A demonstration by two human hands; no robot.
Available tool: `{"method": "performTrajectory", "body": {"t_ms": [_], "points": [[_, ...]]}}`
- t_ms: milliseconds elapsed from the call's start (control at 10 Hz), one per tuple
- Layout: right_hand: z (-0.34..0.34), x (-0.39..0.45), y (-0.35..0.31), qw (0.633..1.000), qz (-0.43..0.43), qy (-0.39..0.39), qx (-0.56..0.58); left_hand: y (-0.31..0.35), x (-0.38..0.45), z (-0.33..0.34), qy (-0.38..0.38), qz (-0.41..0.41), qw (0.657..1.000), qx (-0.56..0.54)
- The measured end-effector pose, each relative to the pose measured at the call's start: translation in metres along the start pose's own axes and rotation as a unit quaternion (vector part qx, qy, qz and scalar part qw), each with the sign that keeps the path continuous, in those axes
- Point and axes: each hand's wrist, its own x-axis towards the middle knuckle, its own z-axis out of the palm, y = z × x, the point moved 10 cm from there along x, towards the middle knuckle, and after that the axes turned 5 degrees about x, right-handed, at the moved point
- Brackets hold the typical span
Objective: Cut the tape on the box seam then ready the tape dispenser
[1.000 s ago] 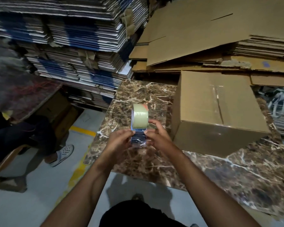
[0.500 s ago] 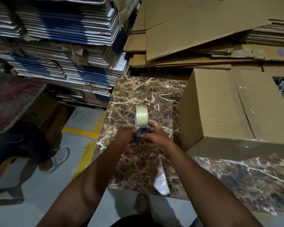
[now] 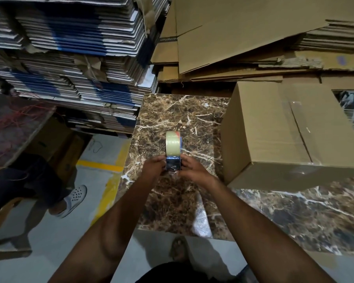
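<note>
A tape dispenser (image 3: 173, 158) with a pale yellow tape roll stands upright over the brown marble table (image 3: 184, 115). My left hand (image 3: 153, 168) grips its left side and my right hand (image 3: 192, 170) grips its right side, fingers at the blue front end where clear tape shows. To the right sits a closed cardboard box (image 3: 274, 129) with clear tape running along its top seam (image 3: 299, 129). Both hands are well left of the box and apart from it.
Tall stacks of flattened cartons (image 3: 70, 48) stand behind and to the left. Loose brown cardboard sheets (image 3: 243, 31) lie behind the box. A seated person's leg and white shoe (image 3: 74, 198) are on the floor at the left, near a yellow floor line (image 3: 102, 166).
The view has tilted down and shifted, so the box now sits further right. Both hands keep hold of the dispenser at about the same place over the table.
</note>
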Motion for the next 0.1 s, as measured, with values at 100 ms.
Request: {"method": "performTrajectory", "body": {"t_ms": [100], "points": [[-0.0057,-0.0078,0.0029,1.000,0.000,0.021,0.005,-0.0048,-0.0022,-0.0095,0.029,0.021,0.999,0.016]]}}
